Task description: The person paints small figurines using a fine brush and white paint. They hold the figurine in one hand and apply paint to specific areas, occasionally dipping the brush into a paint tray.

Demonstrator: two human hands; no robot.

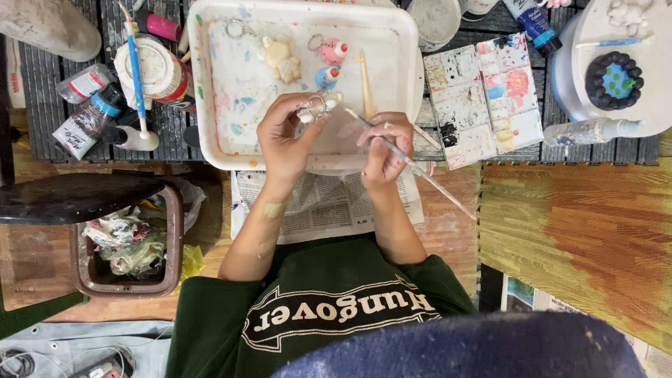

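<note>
My left hand (283, 140) holds a small white figurine with a metal key ring (318, 106) over the white paint-stained tray (210, 105). My right hand (383, 145) grips a thin paintbrush (434, 183); its tip points at the figurine and its handle runs down to the right. Inside the tray lie a beige bear figurine (283, 60), a pink figurine (333, 52), a blue one (326, 75) and a wooden stick (365, 73).
A paint-smeared palette (483, 98) lies right of the tray, with a grey cup (434, 17) and a blue paint tube (535, 21) behind it. Paint bottles and a brush (136, 77) stand at the left. A brown bin of waste (126, 245) sits lower left. Newspaper (322, 206) lies under my arms.
</note>
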